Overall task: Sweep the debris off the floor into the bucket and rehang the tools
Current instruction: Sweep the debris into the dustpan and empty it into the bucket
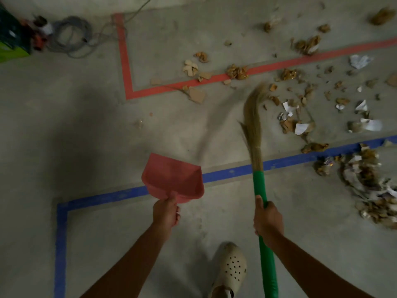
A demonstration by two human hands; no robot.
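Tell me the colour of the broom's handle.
Green: the broom handle, gripped by the right hand, shows best in the head view.

The broom (255,130) has a glossy green handle and a long, narrow bundle of straw-coloured bristles. It slants forward from the right hand (267,219), which grips the handle. The bristle tip is blurred and lies just beside the nearest scraps.

The dustpan (171,177) is pink plastic and empty. The left hand (166,214) holds it by its short handle, mouth pointing forward, over the blue tape line (103,197).

The debris (237,72) is crumpled brown paper, cardboard scraps and white paper bits. It is scattered over the grey floor (86,125) to the right, across the red tape line (163,88), with a dense heap at the right edge.
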